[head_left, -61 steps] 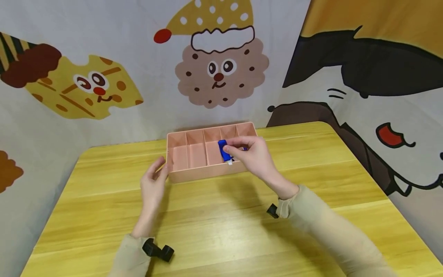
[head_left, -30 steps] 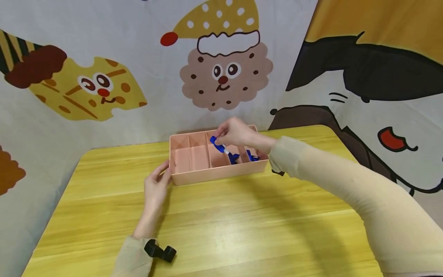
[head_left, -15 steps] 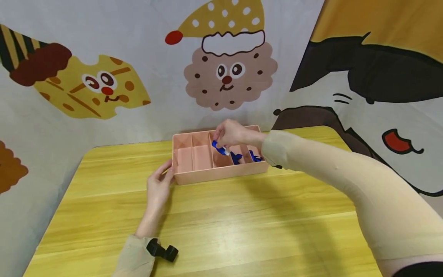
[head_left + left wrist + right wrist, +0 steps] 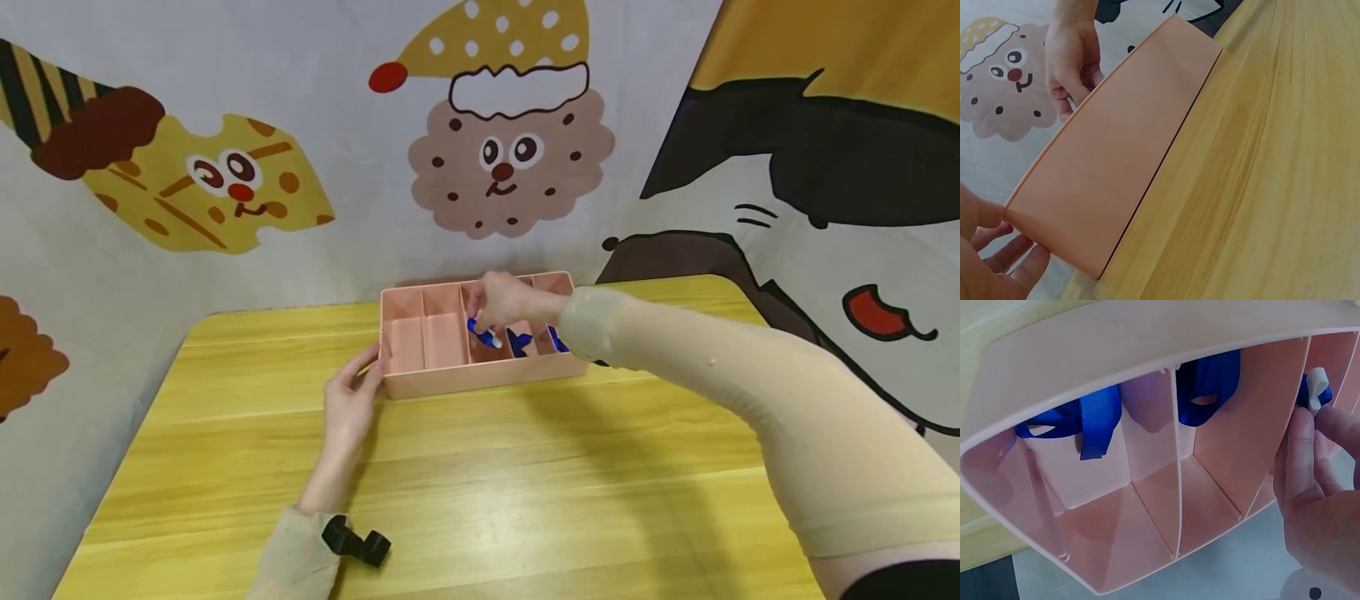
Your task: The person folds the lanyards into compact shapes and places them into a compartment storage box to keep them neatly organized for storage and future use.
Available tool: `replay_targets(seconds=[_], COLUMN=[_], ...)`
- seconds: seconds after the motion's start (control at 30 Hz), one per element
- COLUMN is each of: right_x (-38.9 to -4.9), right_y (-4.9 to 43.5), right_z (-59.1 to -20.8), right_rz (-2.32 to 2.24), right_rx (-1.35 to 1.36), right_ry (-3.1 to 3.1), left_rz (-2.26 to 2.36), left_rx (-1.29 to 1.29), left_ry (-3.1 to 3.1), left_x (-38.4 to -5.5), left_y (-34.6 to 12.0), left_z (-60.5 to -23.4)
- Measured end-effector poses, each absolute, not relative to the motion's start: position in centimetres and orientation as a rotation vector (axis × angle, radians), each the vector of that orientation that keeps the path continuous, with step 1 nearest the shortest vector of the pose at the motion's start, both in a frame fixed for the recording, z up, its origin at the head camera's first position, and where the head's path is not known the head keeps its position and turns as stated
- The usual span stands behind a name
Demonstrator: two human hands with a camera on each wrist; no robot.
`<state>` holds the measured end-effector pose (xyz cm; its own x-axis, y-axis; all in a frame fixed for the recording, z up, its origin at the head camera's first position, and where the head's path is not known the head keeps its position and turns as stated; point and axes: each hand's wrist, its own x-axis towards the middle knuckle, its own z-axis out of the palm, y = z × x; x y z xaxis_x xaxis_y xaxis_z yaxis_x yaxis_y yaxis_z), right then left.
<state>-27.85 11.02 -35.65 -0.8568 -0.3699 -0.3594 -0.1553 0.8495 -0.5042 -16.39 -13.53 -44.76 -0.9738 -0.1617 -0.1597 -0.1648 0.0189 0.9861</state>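
Note:
A pink divided box (image 4: 450,382) stands at the back of the table. My right hand (image 4: 506,300) reaches down into its middle compartment, holding a blue ribbon (image 4: 482,334) with a white end. In the right wrist view, thumb and fingers pinch this ribbon beside a small white loop (image 4: 1317,384). Other blue ribbons lie in the two compartments to the right, one in the fourth (image 4: 519,342) and one at the right end (image 4: 557,339). My left hand (image 4: 351,408) rests its relaxed fingertips against the box's left end, near the front corner.
The two left compartments (image 4: 444,337) of the box show bare floors. Close behind it hangs a cartoon-printed cloth (image 4: 360,167). The wooden table (image 4: 465,483) stretches toward me. A black wrist mount (image 4: 352,542) sits at the left cuff.
My right hand moved left, from the fourth compartment to the middle one, and lowered the blue ribbon into it. The left hand stays against the box's end. The head view shifted slightly.

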Motion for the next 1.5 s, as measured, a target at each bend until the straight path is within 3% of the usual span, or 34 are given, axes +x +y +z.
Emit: replay_targets(seconds=[1.5], right_x=[-27.2], right_y=[10.6], right_z=[-36.7], right_rz=[-0.613], right_rx=[-0.418], right_ry=[2.532], left_rz=[2.214], left_rx=[-0.345], left_ry=[2.203], left_x=[-16.8], left_y=[-13.7], left_z=[-45.0])
